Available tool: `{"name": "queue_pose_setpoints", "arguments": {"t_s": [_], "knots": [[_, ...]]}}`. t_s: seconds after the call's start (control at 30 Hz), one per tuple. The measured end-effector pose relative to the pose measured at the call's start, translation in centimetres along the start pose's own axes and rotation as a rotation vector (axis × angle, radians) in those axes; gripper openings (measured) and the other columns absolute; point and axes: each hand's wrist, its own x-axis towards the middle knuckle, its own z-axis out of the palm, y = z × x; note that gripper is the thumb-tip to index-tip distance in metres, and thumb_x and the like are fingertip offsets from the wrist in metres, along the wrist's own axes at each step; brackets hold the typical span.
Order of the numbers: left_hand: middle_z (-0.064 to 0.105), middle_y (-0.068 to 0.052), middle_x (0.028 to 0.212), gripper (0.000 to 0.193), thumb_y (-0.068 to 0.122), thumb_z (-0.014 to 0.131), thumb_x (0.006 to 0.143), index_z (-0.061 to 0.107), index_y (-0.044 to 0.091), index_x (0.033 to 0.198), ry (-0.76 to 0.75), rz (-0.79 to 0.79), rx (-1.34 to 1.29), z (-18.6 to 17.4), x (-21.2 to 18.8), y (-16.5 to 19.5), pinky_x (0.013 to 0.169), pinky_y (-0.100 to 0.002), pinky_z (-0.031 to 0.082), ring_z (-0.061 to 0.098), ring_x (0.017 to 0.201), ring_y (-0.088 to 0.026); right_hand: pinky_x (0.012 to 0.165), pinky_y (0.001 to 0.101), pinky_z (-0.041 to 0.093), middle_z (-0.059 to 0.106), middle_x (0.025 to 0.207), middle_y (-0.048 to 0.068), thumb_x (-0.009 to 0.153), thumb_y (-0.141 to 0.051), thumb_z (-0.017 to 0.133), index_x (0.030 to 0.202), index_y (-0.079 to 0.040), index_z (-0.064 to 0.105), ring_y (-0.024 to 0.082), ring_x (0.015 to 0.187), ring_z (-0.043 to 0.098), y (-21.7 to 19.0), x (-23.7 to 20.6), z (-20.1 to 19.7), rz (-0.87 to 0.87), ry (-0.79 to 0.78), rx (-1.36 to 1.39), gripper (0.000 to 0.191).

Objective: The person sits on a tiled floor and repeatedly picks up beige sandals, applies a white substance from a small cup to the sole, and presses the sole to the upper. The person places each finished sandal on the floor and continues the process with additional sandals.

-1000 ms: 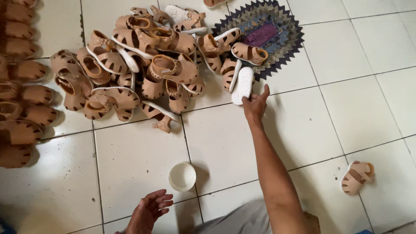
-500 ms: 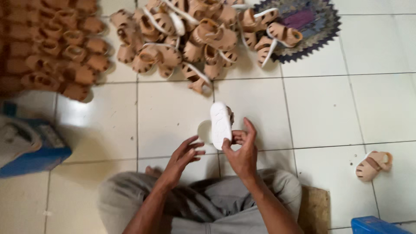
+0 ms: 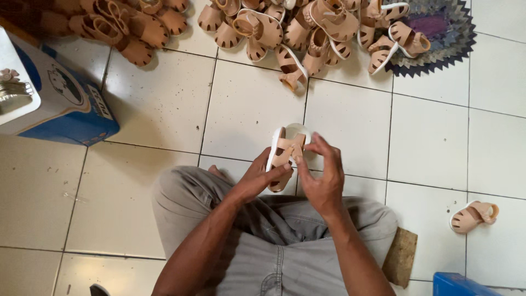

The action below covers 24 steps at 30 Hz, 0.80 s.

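Note:
I hold a small tan sandal [image 3: 283,155] with a white sole in both hands, above my lap and the tiled floor. My left hand [image 3: 256,180] grips it from below, at the sole's lower end. My right hand [image 3: 323,178] pinches the strap near the sandal's upper end. A small white cup [image 3: 300,130] on the floor shows partly behind the sandal.
A heap of tan sandals [image 3: 307,27] lies at the top, partly on a dark patterned round mat [image 3: 438,38]. More sandals [image 3: 126,27] lie top left. A blue and white box [image 3: 60,98] stands left. One sandal [image 3: 472,215] lies right; a brown pad [image 3: 400,257] sits by my leg.
One second ago my right hand reached to the heap for a white-soled sandal. It brought the sandal back, turned strap side up, and both hands now hold it over my lap.

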Motion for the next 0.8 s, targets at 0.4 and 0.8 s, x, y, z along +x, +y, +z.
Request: {"name": "queue_pose_setpoints", "arguments": {"t_s": [0.4,0.8], "knots": [[0.014,-0.016,0.168,0.082,0.013,0.068,0.084,0.028,0.021,0.154,0.007,0.335,0.11,-0.3,-1.5,1.8,0.104,-0.046,0.052,0.035,0.148,-0.037,0.09,0.0362,0.058,0.071,0.097,0.006,0.089,0.003,0.073,0.139,-0.007,0.052,0.021,0.097,0.073,-1.3,2.4,0.9,0.028,-0.241,0.134,0.055],[0.014,-0.006,0.172,0.043,0.001,0.063,0.074,0.058,0.019,0.113,0.096,0.084,-0.065,-2.4,0.7,-0.4,0.119,-0.049,0.034,0.014,0.159,-0.033,0.11,0.0481,0.042,0.049,0.148,0.02,0.088,-0.031,0.081,0.132,-0.014,0.066,0.036,0.136,0.047,7.9,3.0,4.2,0.091,-0.28,-0.215,0.049]]}}
